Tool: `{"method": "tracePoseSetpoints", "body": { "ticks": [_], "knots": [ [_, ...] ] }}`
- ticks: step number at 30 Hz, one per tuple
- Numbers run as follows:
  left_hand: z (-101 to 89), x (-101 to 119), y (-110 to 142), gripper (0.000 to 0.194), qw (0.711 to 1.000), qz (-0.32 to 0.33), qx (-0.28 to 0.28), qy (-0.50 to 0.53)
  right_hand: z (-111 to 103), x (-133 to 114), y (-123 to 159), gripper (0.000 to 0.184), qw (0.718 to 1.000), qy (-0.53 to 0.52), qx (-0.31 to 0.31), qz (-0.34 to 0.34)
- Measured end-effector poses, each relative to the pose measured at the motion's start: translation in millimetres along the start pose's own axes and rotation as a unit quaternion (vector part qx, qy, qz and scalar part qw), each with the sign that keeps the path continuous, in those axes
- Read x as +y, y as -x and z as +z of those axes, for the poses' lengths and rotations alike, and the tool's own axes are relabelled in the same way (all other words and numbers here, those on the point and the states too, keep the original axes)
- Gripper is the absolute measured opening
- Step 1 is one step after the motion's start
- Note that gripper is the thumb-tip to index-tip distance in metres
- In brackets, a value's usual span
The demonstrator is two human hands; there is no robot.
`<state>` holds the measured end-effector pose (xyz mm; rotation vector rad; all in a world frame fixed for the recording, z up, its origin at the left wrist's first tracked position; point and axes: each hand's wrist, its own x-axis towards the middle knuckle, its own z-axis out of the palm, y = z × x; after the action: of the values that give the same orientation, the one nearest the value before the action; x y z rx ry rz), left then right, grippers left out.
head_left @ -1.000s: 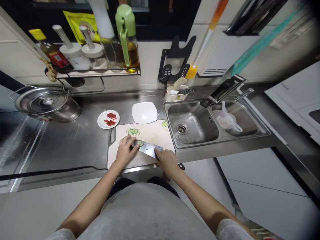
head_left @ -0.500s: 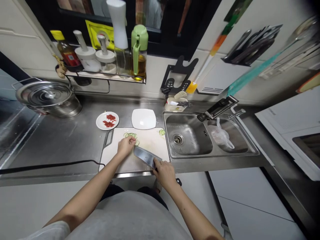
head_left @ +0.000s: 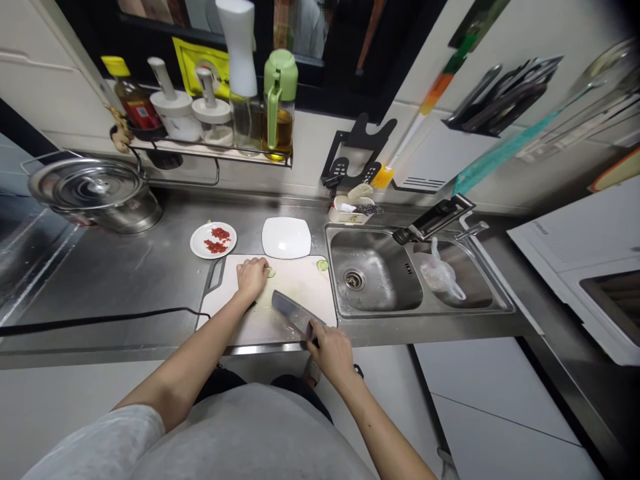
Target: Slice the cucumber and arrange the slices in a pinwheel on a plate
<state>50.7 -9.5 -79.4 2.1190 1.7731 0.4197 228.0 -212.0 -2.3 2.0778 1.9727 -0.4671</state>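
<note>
My right hand [head_left: 331,348] is closed round the handle of a kitchen cleaver [head_left: 291,312], whose broad blade points up and left over the white cutting board [head_left: 300,283]. At the board's upper left, my left hand [head_left: 253,277] has its fingers curled together over the cucumber slices [head_left: 271,273]. Only a few slice edges show past my fingertips; the others are hidden beneath the hand. A separate little pile of cucumber pieces [head_left: 323,265] lies at the board's upper right corner. Wet bits dot the board beside the blade.
Behind the board stand an empty white square plate [head_left: 287,237] and a round plate [head_left: 199,241] with chopped red pieces. The steel sink [head_left: 377,267] adjoins on the right, holding a plastic bag [head_left: 443,272]. A lidded pot [head_left: 127,212] stands left; a black cord [head_left: 100,324] crosses the counter.
My left hand has moved up and slightly left, now covering the slices that were visible before. The cleaver has shifted slightly down and right, away from the slices.
</note>
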Motion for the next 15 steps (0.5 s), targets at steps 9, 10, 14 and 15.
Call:
{"method": "tracePoseSetpoints", "body": {
  "ticks": [9,10,14,15],
  "knots": [
    [-20.9,-38,45,0.02,0.991,0.041,0.062,0.11,-4,-13,-6,0.033,0.997,-0.059,-0.038,0.037],
    [-23.3,-45,56,0.021,0.989,0.056,0.069,0.118,-4,-16,-8,0.034,0.997,-0.064,-0.042,0.032],
    [-27.7,-62,95,0.024,0.982,0.13,0.079,0.108,-6,-31,-16,0.034,0.995,-0.084,-0.056,-0.005],
    [-27.2,-65,101,0.024,0.981,0.143,0.081,0.102,-6,-36,-18,0.034,0.994,-0.087,-0.061,-0.015]
  ]
}}
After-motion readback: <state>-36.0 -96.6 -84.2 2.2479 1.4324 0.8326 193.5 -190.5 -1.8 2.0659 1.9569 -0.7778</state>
